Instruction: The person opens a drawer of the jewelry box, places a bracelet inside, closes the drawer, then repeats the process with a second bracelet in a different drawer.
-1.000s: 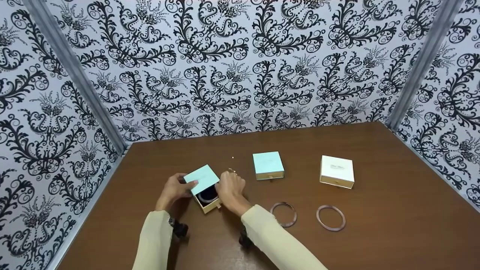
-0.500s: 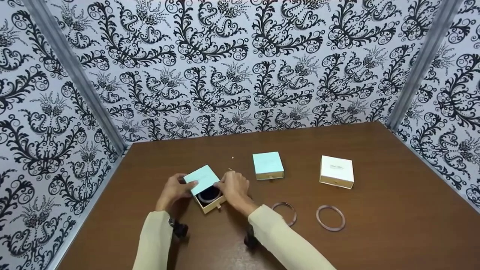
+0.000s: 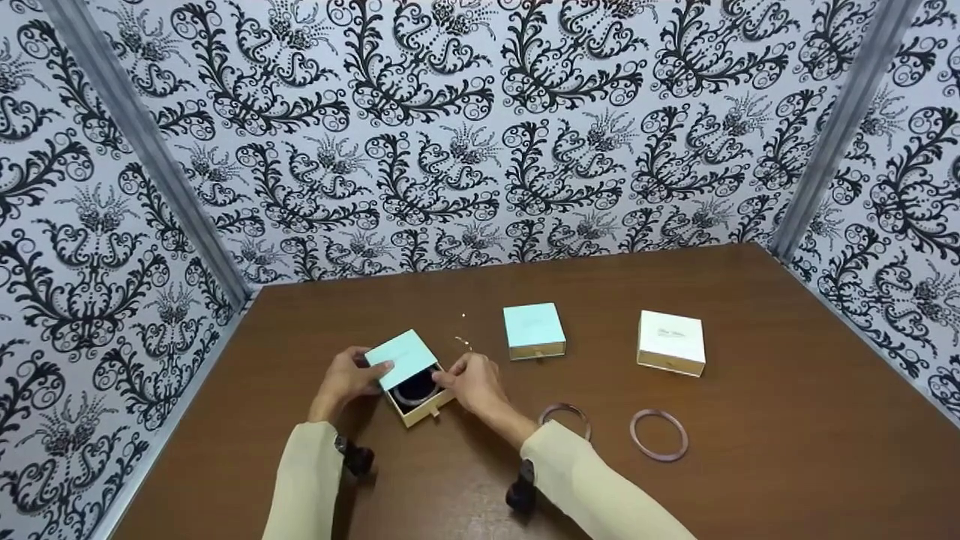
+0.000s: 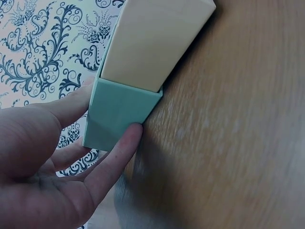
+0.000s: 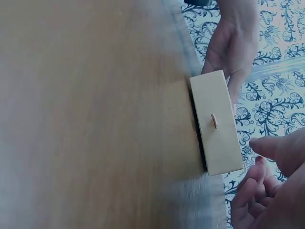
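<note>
A turquoise drawer box (image 3: 401, 355) stands turned at an angle, its cream drawer (image 3: 421, 413) pulled partway out. Inside the drawer, a bangle (image 3: 410, 405) lies on dark lining. My left hand (image 3: 349, 379) grips the turquoise sleeve, thumb on the lid and fingers around its sides; the left wrist view shows a fingertip against one side. My right hand (image 3: 474, 381) is at the drawer's right edge, its thumb reaching over the rim. In the right wrist view, its fingers are loosely curled and the thumb stands apart from them, with nothing visible between.
A second turquoise box (image 3: 534, 330) and a white box (image 3: 671, 341) stand farther right, both closed. Two bangles lie on the wooden table: a brownish bangle (image 3: 564, 406), partly behind my right sleeve, and a mauve bangle (image 3: 664, 457). A small gold item (image 3: 463, 343) lies beyond my right hand.
My right hand has drawn back to the right and nearer to me, uncovering more of the drawer's right side and the gold item. The left hand still holds the box in place.
</note>
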Demonstrator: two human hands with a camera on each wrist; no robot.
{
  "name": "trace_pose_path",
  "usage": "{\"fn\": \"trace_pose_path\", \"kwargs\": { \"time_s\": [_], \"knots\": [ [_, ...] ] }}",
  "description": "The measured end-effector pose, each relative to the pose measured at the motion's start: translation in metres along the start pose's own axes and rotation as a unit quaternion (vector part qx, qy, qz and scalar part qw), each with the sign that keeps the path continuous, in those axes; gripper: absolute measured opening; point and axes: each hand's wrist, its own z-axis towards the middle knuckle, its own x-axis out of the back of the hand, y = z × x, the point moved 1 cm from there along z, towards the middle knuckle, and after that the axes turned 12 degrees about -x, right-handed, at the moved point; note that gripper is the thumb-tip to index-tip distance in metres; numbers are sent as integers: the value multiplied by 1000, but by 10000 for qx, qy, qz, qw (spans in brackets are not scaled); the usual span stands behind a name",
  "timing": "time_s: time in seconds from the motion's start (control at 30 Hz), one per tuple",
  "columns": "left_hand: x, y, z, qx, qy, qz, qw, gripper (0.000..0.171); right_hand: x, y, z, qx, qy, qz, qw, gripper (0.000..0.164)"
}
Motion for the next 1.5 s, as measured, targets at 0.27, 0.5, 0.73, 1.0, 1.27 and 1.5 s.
{"fn": "trace_pose_path", "kwargs": {
  "time_s": [0.27,0.5,0.73,1.0,1.27,1.5],
  "knots": [
    [1,0,0,-79,22,-54,10000,59,4,4,-9,-323,-725,164,9967,38],
    [0,-3,0,-70,1,-53,10000,58,3,9,-17,-566,-1035,278,9926,34],
    [0,-2,0,24,6,-75,10000,61,2,14,-19,-957,-1809,830,9753,26],
    [-1,-1,0,-42,41,-152,9999,59,0,16,-21,-1138,-2493,1448,9507,19],
    [0,-3,0,-14,36,-35,10000,58,-7,15,-18,-1240,-2606,1668,9428,17],
    [0,-3,2,15,23,-69,10000,61,-9,15,-16,-1285,-2560,1675,9433,16]
  ]
}}
